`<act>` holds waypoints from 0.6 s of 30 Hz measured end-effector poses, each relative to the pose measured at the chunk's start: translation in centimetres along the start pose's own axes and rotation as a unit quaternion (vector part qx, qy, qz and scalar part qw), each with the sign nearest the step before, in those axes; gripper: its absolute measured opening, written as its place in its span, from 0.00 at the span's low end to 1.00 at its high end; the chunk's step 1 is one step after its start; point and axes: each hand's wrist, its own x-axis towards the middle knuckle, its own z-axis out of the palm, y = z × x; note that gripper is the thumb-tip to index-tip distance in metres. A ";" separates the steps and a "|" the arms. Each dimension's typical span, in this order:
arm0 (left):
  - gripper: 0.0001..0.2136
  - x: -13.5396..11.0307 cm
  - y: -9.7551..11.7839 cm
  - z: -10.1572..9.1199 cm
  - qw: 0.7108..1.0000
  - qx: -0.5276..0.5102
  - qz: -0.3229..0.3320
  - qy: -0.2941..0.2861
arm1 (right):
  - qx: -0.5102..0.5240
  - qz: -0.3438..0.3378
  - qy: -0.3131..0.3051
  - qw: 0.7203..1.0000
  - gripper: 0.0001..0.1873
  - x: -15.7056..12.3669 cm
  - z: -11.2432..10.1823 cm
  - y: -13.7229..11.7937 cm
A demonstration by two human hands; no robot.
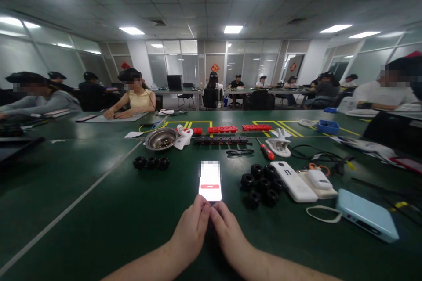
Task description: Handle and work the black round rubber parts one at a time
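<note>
A smartphone [210, 181] with a lit white screen and a red bar lies on the green table [108, 210] straight ahead of me. My left hand [192, 230] and my right hand [227, 230] meet at its near edge, fingers curled and pressed together against the phone's bottom end. Several black rubber wheels [260, 182] sit in a cluster to the right of the phone. Three more black wheels [150, 163] stand in a row to its left.
A metal bowl [161, 138], red [222, 129] and black [220, 139] part strips, glasses [239, 152], a red screwdriver [266, 151] and white clamps [279, 144] lie farther back. At right are white power banks [293, 181], a light blue device [367, 214] and cables. Other people sit at surrounding tables.
</note>
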 end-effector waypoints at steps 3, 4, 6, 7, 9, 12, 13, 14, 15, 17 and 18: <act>0.15 -0.1 -0.3 0.4 0.993 -0.106 -0.034 0.029 | -0.105 -0.055 0.005 0.993 0.09 -0.2 -0.1 -0.6; 0.15 -0.2 -0.2 0.4 0.987 -0.143 -0.065 0.039 | -0.160 -0.068 -0.006 0.985 0.09 -0.3 -0.2 -1.0; 0.15 -0.5 0.1 0.6 0.968 -0.201 -0.137 0.052 | -0.261 -0.092 -0.027 0.960 0.12 -0.5 -0.5 -1.8; 0.14 -0.6 0.2 0.5 0.961 -0.218 -0.163 0.054 | -0.294 -0.108 -0.035 0.949 0.14 -0.6 -0.6 -2.2; 0.15 -0.9 0.1 0.3 0.960 -0.219 -0.168 0.057 | -0.300 -0.138 -0.047 0.943 0.16 -0.8 -0.8 -2.8; 0.15 -1.2 -0.9 -0.7 0.992 -0.113 -0.033 0.043 | -0.182 -0.115 -0.040 0.976 0.13 -1.1 -0.6 -2.7; 0.15 -1.2 -1.4 -1.0 0.998 -0.053 0.032 0.028 | -0.125 -0.073 -0.042 0.989 0.13 -1.2 -0.4 -2.4; 0.15 -1.2 -1.8 -1.3 0.996 0.002 0.083 0.020 | -0.068 -0.020 -0.051 0.996 0.15 -1.2 -0.2 -2.0; 0.15 -1.3 -2.1 -1.5 0.992 0.045 0.116 0.017 | -0.017 0.031 -0.062 0.997 0.16 -1.3 0.1 -1.6; 0.14 -1.3 -2.4 -1.7 0.987 0.080 0.140 0.018 | 0.043 0.083 -0.062 0.994 0.18 -1.4 0.3 -0.9; 0.13 -1.3 -2.2 -1.7 0.988 0.071 0.133 0.018 | 0.039 0.068 -0.050 0.996 0.17 -1.5 0.3 -0.8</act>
